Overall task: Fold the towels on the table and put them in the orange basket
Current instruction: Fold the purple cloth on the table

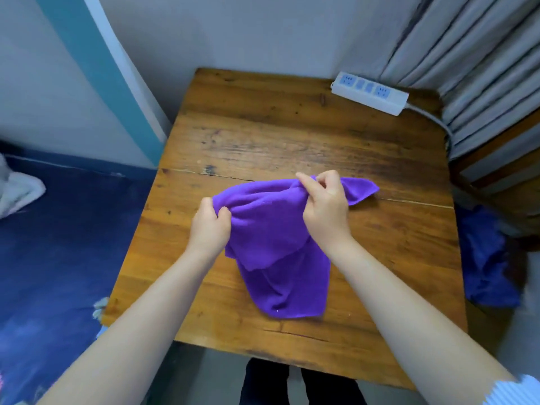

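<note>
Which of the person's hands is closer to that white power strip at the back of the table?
The right hand, gripping the purple towel below and slightly left of the power strip. The left hand grips the towel's other edge, farther left and nearer the person.

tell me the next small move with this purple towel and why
Probably draw the two hands apart to stretch the top edge flat. The left hand and right hand each pinch the purple towel, which is bunched between them with its lower part lying rumpled on the wooden table. It has to be spread before a clean fold. The orange basket is not in view.
</note>
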Demonstrator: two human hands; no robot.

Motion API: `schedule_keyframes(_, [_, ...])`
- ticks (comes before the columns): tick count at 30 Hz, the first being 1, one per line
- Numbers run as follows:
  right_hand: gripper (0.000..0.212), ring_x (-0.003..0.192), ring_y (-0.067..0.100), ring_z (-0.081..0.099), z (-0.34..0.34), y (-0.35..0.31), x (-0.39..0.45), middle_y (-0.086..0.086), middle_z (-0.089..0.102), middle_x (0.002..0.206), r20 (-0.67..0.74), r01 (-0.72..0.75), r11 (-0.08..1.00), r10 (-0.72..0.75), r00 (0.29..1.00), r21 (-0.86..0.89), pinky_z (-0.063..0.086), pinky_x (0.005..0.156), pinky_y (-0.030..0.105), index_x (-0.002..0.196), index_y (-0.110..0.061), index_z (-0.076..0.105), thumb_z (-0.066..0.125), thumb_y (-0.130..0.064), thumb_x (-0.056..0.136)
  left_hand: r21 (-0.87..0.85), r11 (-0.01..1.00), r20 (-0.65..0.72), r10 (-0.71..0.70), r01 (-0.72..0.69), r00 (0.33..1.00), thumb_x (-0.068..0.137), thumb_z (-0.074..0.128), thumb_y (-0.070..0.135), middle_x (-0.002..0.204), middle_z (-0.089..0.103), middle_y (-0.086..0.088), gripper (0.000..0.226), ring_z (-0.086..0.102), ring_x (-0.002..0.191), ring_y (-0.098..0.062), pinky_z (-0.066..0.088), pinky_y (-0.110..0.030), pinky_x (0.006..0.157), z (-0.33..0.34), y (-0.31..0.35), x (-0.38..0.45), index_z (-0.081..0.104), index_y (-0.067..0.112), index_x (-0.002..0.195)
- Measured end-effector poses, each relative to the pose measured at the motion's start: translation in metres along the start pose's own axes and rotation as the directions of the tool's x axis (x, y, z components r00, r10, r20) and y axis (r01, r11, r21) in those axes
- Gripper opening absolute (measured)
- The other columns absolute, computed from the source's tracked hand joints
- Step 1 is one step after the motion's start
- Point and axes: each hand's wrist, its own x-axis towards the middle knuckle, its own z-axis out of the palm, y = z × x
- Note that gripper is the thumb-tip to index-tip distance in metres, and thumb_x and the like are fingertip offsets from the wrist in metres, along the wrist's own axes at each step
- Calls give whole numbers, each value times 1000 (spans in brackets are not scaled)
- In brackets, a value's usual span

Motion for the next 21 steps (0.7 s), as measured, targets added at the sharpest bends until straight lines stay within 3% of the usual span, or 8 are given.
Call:
schedule_keyframes(2, [53, 98, 39, 55, 23, -16, -6, 26, 59, 105, 305, 149, 985, -116, 945, -87, 42, 84, 42, 127, -3, 52, 39, 6, 76, 74, 992, 23, -106, 104, 994, 93, 41, 12, 94, 49, -10, 16, 46, 88, -25, 33, -30, 67, -16, -20, 8, 50, 1, 100])
schedule_keyframes(5, [61, 129, 24, 41, 54, -19, -28, 9, 46, 140, 701, 208, 978, -134, 700, -21, 31, 105, 35, 141, -10, 31, 38, 6, 82, 109, 957, 77, -279, 270, 957, 94, 45, 21, 92, 51, -10, 15, 46, 84, -24, 38, -31, 69, -39, -56, 14, 50, 7, 90])
schedule_keyframes(8, [50, 126, 29, 45, 56, -14, -49, 17, 49, 134, 614, 80, 990, -134, 778, 115, 31, 107, 32, 130, 1, 45, 40, 12, 81, -120, 877, 165, -445, 466, 880, 97, 39, 28, 82, 54, -7, 28, 50, 75, -23, 42, -29, 68, -51, -76, 15, 53, 10, 80])
schedule_keyframes(10, [47, 119, 34, 50, 58, -4, -59, 20, 56, 124, 474, 86, 995, -56, 879, -43, 33, 104, 44, 123, 3, 52, 50, 8, 76, -261, 775, 224, -531, 576, 817, 95, 32, 18, 70, 52, -4, 31, 49, 61, -18, 39, -25, 60, -56, -83, 13, 49, 15, 70])
schedule_keyframes(13, [56, 135, 24, 31, 53, 11, -61, 8, 44, 137, 544, 89, 925, 138, 828, -370, 11, 112, 51, 134, -11, 43, 53, -6, 79, -223, 796, 282, -500, 563, 819, 85, 34, -4, 64, 51, -6, 29, 51, 50, -15, 41, -21, 56, -60, -91, 12, 52, 12, 69])
schedule_keyframes(15, [41, 126, 22, 39, 51, 14, -60, 7, 54, 125, 569, 135, 877, 175, 804, -461, 5, 113, 52, 126, -14, 52, 51, -13, 85, -177, 855, 316, -420, 488, 851, 83, 36, -9, 69, 51, -8, 33, 49, 56, -15, 42, -18, 56, -61, -97, 10, 57, 13, 70])
schedule_keyframes(18, [14, 87, 29, 64, 39, 13, -65, 12, 68, 80, 463, 238, 848, 10, 886, -473, 28, 102, 62, 85, -6, 70, 70, -5, 71, -172, 879, 325, -375, 444, 868, 85, 40, -6, 81, 51, -10, 34, 47, 66, -17, 40, -21, 60, -59, -104, 7, 57, 18, 67])
schedule_keyframes(21, [13, 56, 24, 65, 16, 15, -83, 6, 64, 55, 377, 312, 824, -131, 917, -473, 51, 75, 49, 64, -9, 68, 77, -7, 56, -180, 876, 254, -398, 447, 882, 85, 43, -7, 75, 54, -9, 30, 50, 74, -23, 44, -21, 54, -53, -114, 5, 60, 13, 70])
